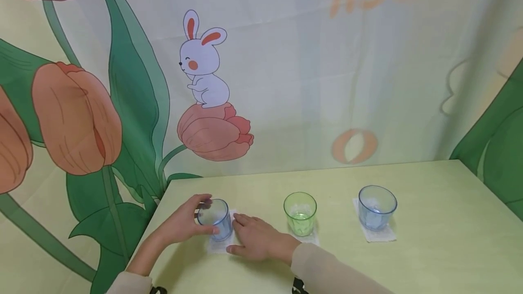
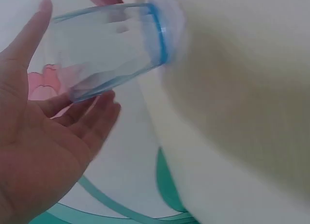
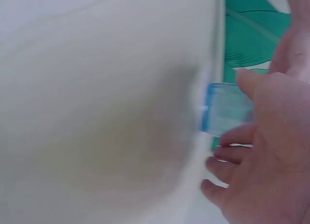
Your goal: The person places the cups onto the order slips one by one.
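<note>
A clear blue glass (image 1: 220, 227) stands upright on a white paper napkin (image 1: 222, 246) at the table's left. My left hand (image 1: 184, 221) holds it near the rim, thumb in front and fingers behind. In the left wrist view, the left hand (image 2: 53, 132) spans the mouth of the glass (image 2: 106, 44). My right hand (image 1: 259, 237) lies low on the other side, fingers extended toward the napkin and the base. From the right wrist, the glass (image 3: 227, 107) is partly hidden behind the right hand (image 3: 271, 146). Whether the right fingers touch the glass cannot be told.
A green glass (image 1: 301, 217) stands on a napkin at mid-table, just beyond the right forearm. Farther right, another blue glass (image 1: 377, 210) stands on its own napkin (image 1: 382, 236). A printed curtain (image 1: 286, 80) hangs behind the pale table (image 1: 433, 239).
</note>
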Demonstrator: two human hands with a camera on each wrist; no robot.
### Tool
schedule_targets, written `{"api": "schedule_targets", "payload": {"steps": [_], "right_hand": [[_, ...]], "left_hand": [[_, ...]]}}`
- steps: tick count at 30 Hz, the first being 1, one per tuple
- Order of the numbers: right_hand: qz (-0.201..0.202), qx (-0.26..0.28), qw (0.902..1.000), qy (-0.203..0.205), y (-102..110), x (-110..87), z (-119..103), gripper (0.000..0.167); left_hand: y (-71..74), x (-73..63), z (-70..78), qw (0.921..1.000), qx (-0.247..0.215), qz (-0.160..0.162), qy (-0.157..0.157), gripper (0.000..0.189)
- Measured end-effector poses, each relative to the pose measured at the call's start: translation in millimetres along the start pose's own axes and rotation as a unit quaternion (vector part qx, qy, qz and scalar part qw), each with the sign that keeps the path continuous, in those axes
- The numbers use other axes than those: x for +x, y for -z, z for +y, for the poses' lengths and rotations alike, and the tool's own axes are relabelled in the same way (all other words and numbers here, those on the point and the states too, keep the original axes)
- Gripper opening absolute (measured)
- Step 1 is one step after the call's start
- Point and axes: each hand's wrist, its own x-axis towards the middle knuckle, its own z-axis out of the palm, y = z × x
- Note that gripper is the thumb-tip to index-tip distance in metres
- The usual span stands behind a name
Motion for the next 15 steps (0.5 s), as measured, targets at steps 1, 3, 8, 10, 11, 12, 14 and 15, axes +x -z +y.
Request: {"api": "schedule_targets", "payload": {"steps": [1, 3, 8, 10, 11, 12, 14, 15], "right_hand": [[-0.007, -0.002, 1.0, 0.005, 7, -4.5, 0, 0.081], [-0.016, -0.01, 0.9996, 0.021, 23, -16.3, 0, 0.081], [-0.017, 0.006, 0.9982, 0.058, 69, -60.9, 9, 0.078], [-0.001, 0.024, 0.9975, 0.066, 86, -81.2, 17, 0.076], [0.012, 0.031, 0.997, 0.071, 93, -91.1, 23, 0.075], [0.028, 0.038, 0.9962, 0.074, 100, -100.8, 29, 0.074], [0.067, 0.044, 0.994, 0.074, 109, -119.0, 44, 0.074], [0.09, 0.041, 0.9927, 0.07, 113, -127.6, 52, 0.075]], "left_hand": [[1.4, -0.5, 3.2, 0.9999, 0.012, 0.002, -0.003, 0.098], [4.4, -2.1, 12.7, 0.9989, 0.045, 0.01, -0.011, 0.1], [9.4, -4.7, 53.2, 0.9923, 0.117, 0.025, -0.032, 0.105], [9.2, -5.3, 72.9, 0.9883, 0.141, 0.032, -0.047, 0.106], [8.5, -5.2, 82.6, 0.9853, 0.156, 0.038, -0.059, 0.105], [7.3, -4.5, 91.3, 0.9806, 0.175, 0.048, -0.073, 0.104], [4.7, -1.9, 109.6, 0.9694, 0.211, 0.074, -0.101, 0.1], [3.3, -0.2, 118.4, 0.963, 0.228, 0.088, -0.113, 0.097]]}}
